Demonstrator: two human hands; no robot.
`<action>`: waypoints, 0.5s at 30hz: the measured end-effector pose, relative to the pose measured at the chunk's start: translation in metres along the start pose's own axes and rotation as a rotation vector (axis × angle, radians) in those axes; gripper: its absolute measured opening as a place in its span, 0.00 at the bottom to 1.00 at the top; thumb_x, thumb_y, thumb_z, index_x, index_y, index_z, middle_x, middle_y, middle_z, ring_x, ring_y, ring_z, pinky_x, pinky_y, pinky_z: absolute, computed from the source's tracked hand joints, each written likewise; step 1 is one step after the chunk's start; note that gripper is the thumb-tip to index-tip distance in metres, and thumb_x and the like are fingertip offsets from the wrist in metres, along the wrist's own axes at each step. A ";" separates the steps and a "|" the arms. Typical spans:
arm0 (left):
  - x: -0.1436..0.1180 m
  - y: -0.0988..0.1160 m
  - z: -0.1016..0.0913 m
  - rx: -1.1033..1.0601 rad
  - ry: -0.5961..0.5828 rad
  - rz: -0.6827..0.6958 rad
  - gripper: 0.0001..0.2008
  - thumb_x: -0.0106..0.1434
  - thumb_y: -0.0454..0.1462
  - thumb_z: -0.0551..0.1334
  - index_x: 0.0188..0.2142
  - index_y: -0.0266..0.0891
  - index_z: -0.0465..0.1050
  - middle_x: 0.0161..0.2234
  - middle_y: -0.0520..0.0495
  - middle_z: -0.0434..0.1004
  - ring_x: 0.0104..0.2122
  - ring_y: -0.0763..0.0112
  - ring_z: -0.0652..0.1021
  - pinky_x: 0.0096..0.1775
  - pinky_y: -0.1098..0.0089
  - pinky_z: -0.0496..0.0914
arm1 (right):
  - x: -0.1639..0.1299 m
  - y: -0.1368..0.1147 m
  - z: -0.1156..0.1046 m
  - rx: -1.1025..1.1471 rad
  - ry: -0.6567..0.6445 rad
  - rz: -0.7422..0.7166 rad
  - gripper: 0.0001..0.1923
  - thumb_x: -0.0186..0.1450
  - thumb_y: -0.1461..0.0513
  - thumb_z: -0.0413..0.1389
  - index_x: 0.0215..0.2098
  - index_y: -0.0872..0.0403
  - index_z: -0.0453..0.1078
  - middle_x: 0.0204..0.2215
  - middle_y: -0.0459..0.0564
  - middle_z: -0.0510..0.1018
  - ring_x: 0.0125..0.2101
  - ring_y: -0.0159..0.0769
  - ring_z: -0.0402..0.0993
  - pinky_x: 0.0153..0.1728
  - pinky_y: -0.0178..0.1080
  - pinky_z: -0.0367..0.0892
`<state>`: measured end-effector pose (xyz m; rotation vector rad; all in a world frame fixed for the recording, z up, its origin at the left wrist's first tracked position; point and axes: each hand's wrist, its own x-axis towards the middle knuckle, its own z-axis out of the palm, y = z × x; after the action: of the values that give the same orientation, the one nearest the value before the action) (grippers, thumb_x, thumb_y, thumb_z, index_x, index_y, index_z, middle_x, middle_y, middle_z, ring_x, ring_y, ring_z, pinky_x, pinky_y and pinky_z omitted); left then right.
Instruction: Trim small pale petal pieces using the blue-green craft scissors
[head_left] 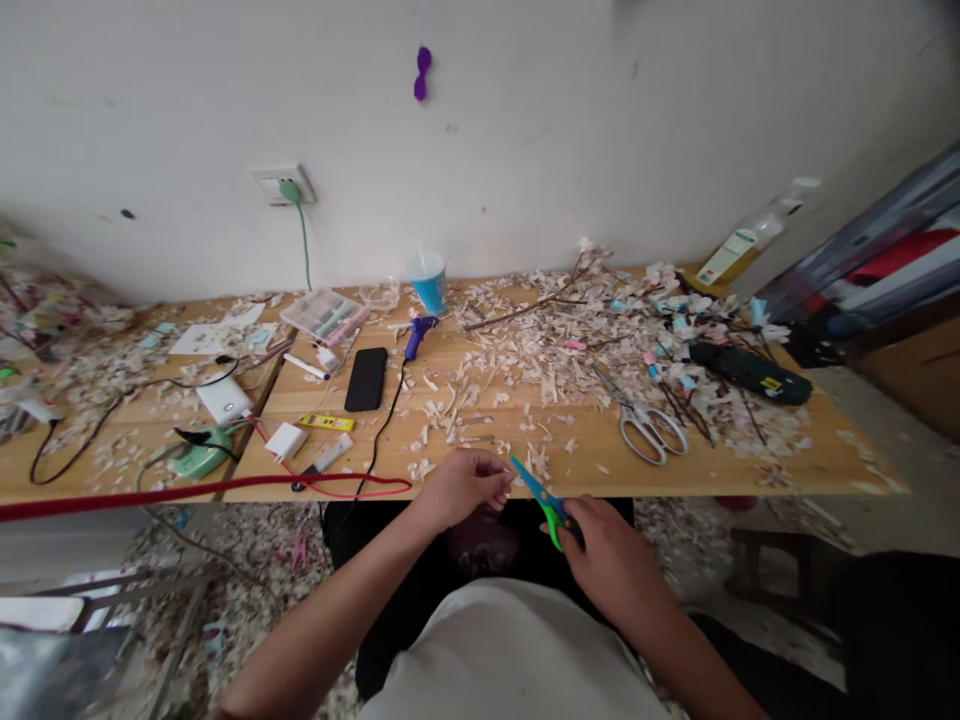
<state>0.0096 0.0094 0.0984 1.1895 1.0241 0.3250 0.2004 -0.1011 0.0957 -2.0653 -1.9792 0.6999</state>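
My left hand is at the table's front edge, thumb and fingertips pinched together. A tiny pale piece shows at those fingertips, too small to name. Wrapped around the handles of blue and green scissors, my right hand is just to the right, above my lap. The scissors point up and left, their tip close to my left fingertips but apart from them. Their blades look together. Farther right on the table lies a second pair of scissors with white handles, among pale scraps.
A purple glue gun, a black phone and a blue cup stand or lie mid-table. Cords and a red strap cross the left side. Twigs, a dark green tool and a bottle are at right.
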 end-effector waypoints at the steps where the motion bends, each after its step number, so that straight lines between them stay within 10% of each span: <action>1: 0.000 0.001 -0.001 -0.011 -0.011 -0.009 0.11 0.55 0.43 0.65 0.28 0.37 0.74 0.21 0.53 0.74 0.23 0.73 0.75 0.31 0.70 0.72 | 0.001 0.003 -0.001 0.024 0.005 0.001 0.06 0.65 0.64 0.49 0.35 0.53 0.68 0.36 0.53 0.75 0.42 0.44 0.70 0.43 0.42 0.62; 15: -0.004 0.003 -0.002 0.147 -0.032 0.037 0.08 0.56 0.36 0.60 0.33 0.37 0.77 0.22 0.53 0.74 0.24 0.72 0.75 0.30 0.71 0.71 | -0.005 -0.006 -0.009 -0.048 -0.035 -0.063 0.05 0.63 0.60 0.54 0.36 0.53 0.69 0.39 0.53 0.75 0.45 0.47 0.69 0.42 0.42 0.62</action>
<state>0.0064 0.0093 0.1026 1.3426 1.0123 0.2622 0.1993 -0.1035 0.1073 -2.0206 -2.0902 0.6864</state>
